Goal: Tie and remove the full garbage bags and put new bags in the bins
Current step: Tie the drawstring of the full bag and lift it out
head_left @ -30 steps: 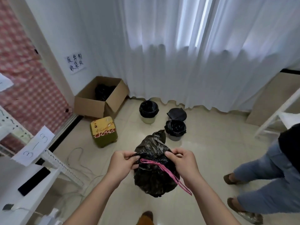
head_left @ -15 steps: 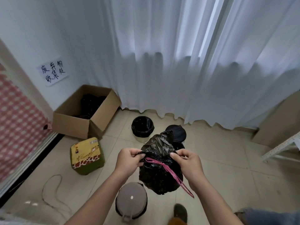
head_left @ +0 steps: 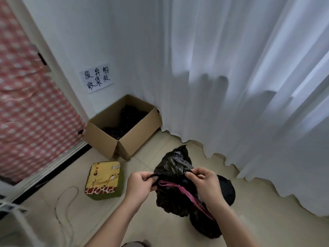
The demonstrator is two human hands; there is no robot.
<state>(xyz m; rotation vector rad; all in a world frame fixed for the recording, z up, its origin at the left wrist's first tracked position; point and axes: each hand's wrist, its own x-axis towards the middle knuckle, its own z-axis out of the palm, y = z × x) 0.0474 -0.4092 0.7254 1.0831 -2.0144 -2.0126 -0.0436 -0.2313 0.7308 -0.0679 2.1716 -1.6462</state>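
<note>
garbage bag [head_left: 175,193] between both hands

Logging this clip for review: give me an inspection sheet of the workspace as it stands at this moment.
Surface: pale tiled floor, bare patches visible.
Job's things: black garbage bag held in the air, pink drawstring hanging; black-lined bin behind it.
Clutter: cardboard box holding black bags; giraffe-print stool.
Grippers: left hand and right hand each pinch the bag's neck.
Cables: thin cord looped on floor.
Surroundings: white curtain, handwritten wall sign, red checked cloth.
</note>
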